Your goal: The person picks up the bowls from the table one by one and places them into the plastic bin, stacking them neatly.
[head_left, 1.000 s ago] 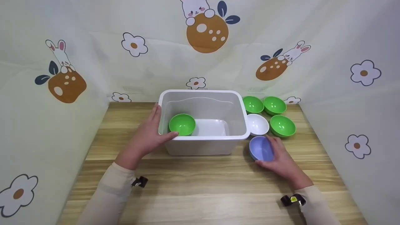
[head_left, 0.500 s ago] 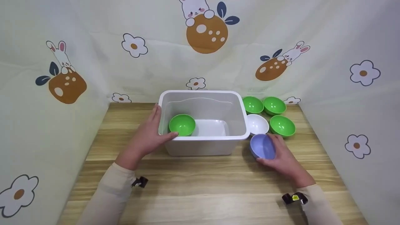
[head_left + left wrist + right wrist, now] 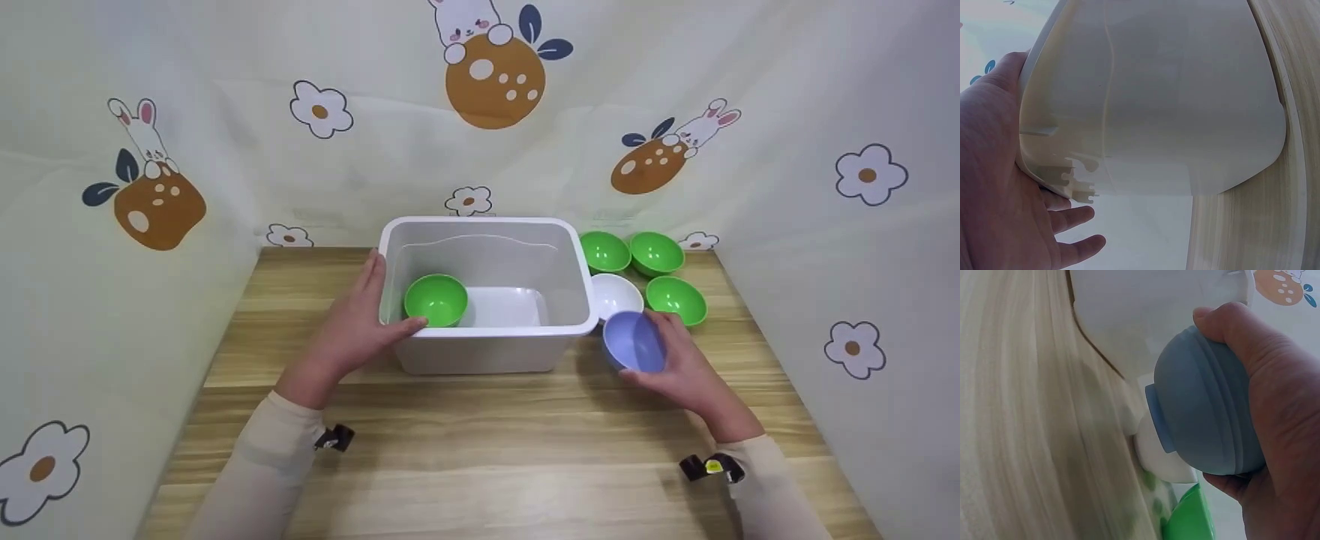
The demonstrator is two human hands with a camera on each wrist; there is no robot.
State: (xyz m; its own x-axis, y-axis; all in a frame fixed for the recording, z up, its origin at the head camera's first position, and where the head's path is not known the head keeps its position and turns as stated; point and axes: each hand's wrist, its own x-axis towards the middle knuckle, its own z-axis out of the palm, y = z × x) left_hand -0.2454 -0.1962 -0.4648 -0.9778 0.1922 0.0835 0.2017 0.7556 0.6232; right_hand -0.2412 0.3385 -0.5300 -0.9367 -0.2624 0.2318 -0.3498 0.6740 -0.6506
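My right hand (image 3: 686, 369) grips a blue bowl (image 3: 632, 341) by its rim, thumb on the near side and fingers on the far side. In the right wrist view the blue bowl (image 3: 1199, 405) is tilted, its foot off the table. My left hand (image 3: 351, 326) rests on the left front corner of a white plastic bin (image 3: 487, 351). Its thumb lies on the front rim and its straight fingers lie along the left side; the left wrist view shows the fingers extended past the bin wall (image 3: 1185, 101). Inside the bin, at the left, sits a green bowl (image 3: 436, 300).
Just behind the blue bowl, a white bowl (image 3: 616, 296) stands close to the bin's right side. Three green bowls stand around it: one at the back (image 3: 604, 251), one at the back right (image 3: 657, 253), one at the right (image 3: 676, 300). A patterned cloth (image 3: 360, 172) encloses the wooden table (image 3: 465, 450).
The right hand has raised the blue bowl slightly up and away from the table, and it now overlaps the white bowl's front edge. The left hand and the bin have stayed put.
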